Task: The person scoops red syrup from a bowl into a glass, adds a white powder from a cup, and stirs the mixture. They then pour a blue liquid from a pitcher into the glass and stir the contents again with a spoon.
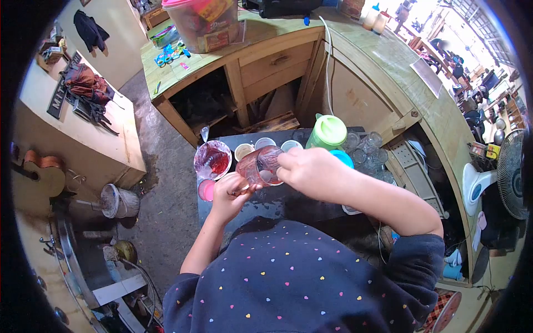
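Observation:
Over the dark low table [222,139], my left hand [229,194] is closed on the handle of a clear pitcher [250,169] with reddish contents. My right hand [305,172] grips a clear glass [268,159], tilted at the pitcher's mouth. A white bowl [212,160] of red liquid with a spoon or ladle stands to the left, with a pink cup [206,190] below it. Behind the pitcher are several small cups, one of them light brown inside [244,151]. A green lidded pitcher [328,132] stands beyond my right hand, partly in front of a blue round lid or bowl [342,159].
Several clear glasses [367,151] crowd the table's right end. A wooden counter [250,50] wraps around behind, bearing a large tub with a pink lid [202,22]. A white bucket [119,201] is on the floor at left; a fan [512,175] stands at far right.

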Action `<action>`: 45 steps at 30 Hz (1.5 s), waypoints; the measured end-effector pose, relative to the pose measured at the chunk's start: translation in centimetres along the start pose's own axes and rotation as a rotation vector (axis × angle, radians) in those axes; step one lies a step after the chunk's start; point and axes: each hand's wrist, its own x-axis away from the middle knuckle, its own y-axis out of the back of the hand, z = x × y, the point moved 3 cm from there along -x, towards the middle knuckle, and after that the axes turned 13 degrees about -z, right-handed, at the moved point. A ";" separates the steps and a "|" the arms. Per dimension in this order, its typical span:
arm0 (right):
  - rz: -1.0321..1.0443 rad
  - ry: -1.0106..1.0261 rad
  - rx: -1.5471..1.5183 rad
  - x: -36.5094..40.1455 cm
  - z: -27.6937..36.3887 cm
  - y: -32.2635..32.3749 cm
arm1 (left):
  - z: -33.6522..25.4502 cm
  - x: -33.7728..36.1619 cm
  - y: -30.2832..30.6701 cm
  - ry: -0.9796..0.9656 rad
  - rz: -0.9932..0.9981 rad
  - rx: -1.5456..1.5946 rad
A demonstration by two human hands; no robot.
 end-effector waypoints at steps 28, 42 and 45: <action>-0.236 -0.233 -0.106 2.6 -1.0 -0.8 | -1.6 -0.5 -0.6 -0.483 0.011 -0.161; -0.357 -1.504 -1.410 9.6 -1.3 -5.1 | -0.1 0.5 -1.8 -0.457 0.044 -0.231; -0.483 -1.535 -1.434 11.3 -1.6 -4.0 | 1.0 0.4 -1.8 -0.377 -0.016 -0.257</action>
